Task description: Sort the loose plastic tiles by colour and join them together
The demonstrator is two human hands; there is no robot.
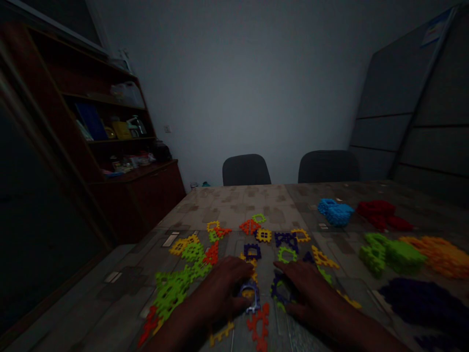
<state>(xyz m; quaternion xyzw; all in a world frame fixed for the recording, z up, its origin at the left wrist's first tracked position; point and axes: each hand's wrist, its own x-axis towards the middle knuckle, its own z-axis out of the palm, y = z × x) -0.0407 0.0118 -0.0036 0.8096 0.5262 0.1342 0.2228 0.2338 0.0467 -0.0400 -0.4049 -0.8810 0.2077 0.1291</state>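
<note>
My left hand has its thumb and fingers on a purple square frame tile with notched edges; a yellow part shows through its opening. Opposite it, my right hand grips a dark purple notched tile, with a bit of green by it. A small gap separates the two tiles. Just in front of me, between my forearms, lies an orange notched tile. Beyond my fingers are a dark purple frame tile and a green frame tile. The palm sides of both hands are hidden.
Green tiles spread on the left of the table. Sorted piles stand at right: blue, red, green, orange and dark purple. Two chairs stand behind the far edge.
</note>
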